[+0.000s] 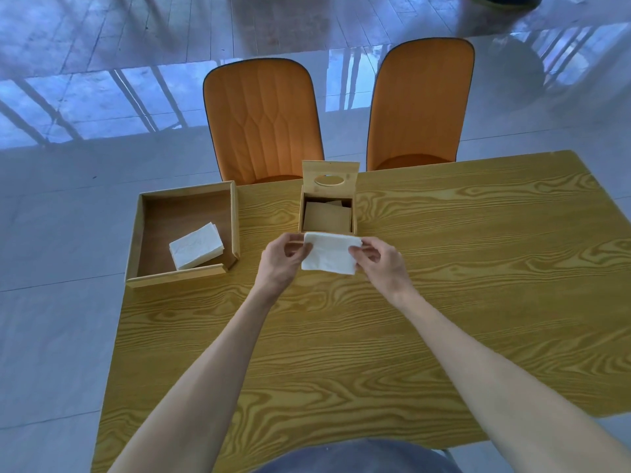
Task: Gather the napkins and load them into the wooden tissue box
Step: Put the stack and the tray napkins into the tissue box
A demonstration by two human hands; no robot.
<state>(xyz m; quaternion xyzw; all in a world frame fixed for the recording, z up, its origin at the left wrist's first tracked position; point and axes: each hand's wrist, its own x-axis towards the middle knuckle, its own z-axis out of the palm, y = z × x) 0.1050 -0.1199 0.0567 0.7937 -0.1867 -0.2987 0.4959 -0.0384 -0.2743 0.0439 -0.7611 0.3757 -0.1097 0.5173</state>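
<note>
Napkin [330, 255] held above table [444, 268], just near of wooden tissue box [328, 213] w/ lid up. Left hand [283, 259] & right hand [382, 262] each w/ grip pinching one side. Napkin stack [196, 246] sits in tray [186, 233] at left.

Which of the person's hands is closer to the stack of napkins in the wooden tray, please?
The left hand. It is just right of the wooden tray that holds the stack of napkins; the right hand is farther right, gripping the held napkin's other edge.
</note>
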